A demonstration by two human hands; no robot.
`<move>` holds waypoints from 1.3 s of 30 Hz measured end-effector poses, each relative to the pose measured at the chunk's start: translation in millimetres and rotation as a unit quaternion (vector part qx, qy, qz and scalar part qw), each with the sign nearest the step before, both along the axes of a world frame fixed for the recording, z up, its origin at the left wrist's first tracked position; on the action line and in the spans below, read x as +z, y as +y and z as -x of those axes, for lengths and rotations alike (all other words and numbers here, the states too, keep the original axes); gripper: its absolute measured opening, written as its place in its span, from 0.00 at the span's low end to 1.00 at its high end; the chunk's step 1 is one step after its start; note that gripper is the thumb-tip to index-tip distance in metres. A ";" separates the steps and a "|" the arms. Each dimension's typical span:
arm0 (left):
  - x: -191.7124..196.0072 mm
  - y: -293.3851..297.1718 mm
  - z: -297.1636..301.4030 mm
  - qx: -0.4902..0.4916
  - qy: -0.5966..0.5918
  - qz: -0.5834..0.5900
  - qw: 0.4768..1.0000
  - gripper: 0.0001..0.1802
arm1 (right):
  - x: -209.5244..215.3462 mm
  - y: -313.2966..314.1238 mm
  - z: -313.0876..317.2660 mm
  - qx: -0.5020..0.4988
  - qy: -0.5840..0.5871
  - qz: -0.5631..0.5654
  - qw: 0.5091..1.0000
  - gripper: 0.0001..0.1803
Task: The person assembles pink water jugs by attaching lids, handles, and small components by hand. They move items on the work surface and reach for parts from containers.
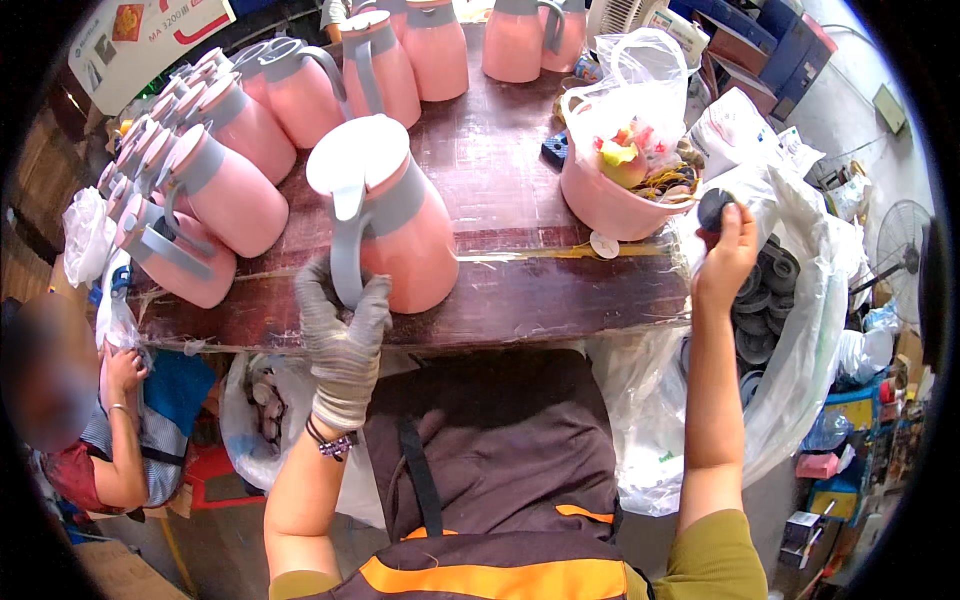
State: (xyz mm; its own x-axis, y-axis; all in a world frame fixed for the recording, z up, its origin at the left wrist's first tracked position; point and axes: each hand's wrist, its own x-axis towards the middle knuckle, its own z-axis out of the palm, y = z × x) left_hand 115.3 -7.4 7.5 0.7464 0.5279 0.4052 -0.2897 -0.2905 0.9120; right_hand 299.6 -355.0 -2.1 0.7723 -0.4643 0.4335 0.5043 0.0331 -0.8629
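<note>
A: Item one?

B: Jug [420, 240], pink and grey, one. Location: on the table [510, 120], left of the bucket [615, 205].

A: Orientation?

B: Long axis base to lid [360, 155], lid uppermost. Slants in view, lid to upper left, base to lower right; true tilt, cannot tell. Handle [347, 250] turned away from the bucket, toward the wearer.

A: Grip?

B: Left hand [340, 335], gloved, fingers curled round the lower handle.

A: Item two?

B: Disc [713, 210], dark, flat, one. Location: just right of the bucket's rim. Broad face toward the camera; pinched in the bare fingers of the right hand [733, 260].

A: Remainder?

B: Bag [800, 390], plastic, containing more discs [765, 295]: right of the bucket, nearer the wearer. Other jugs [235, 185], many: left of the bucket, some beyond it.
</note>
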 end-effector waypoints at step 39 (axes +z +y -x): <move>-115.4 -117.0 -68.9 -0.182 0.184 -0.537 0.803 0.48 | -84.5 -106.2 29.7 0.064 0.320 0.100 0.940 0.07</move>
State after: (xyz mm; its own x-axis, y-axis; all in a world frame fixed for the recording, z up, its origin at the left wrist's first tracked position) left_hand 184.2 -124.3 -107.9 0.9455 -0.2588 0.1978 -0.3021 -0.9239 0.2349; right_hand 269.9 -461.2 -86.6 0.9484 -0.3091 -0.0703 -0.1175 -0.1368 -0.9836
